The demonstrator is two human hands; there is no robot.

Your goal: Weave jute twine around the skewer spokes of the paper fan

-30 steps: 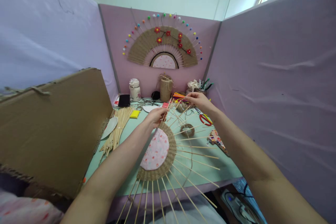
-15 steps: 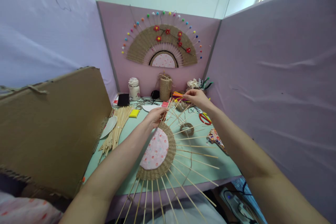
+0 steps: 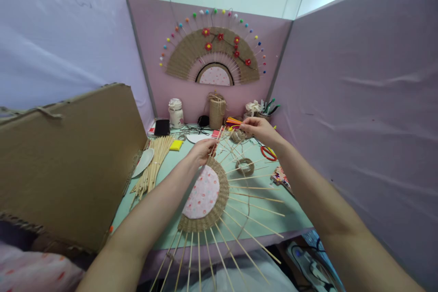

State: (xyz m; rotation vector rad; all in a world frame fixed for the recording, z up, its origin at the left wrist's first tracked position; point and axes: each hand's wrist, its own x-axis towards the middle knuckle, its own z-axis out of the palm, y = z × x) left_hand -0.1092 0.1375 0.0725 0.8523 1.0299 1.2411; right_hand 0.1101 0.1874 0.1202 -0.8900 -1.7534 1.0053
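A half-round fan frame with a woven twine band (image 3: 223,191) lies tilted over the table's front edge. Pink dotted cloth (image 3: 202,194) covers its middle, and bare wooden sticks (image 3: 263,199) spread outward from the band. My left hand (image 3: 204,149) is closed round the sticks at the band's upper end. Beyond the stick tips, my right hand (image 3: 259,129) pinches a thin strand that looks like twine; its fingertips partly hide it. A loose length of twine (image 3: 248,210) curves across the sticks. A twine coil (image 3: 252,167) lies behind them on the table.
Left stand a cardboard panel (image 3: 71,159), a bundle of sticks (image 3: 155,159) and a white plate (image 3: 144,163). A jar (image 3: 176,116) and a twine-wrapped can (image 3: 216,113) line the back. Red-handled scissors (image 3: 268,153) lie right. A finished fan (image 3: 188,57) hangs on the pink board.
The camera view has tilted slightly, so the background sits a little higher. Both hands stay nearly where they were, with the same grips, and the fan frame barely differs.
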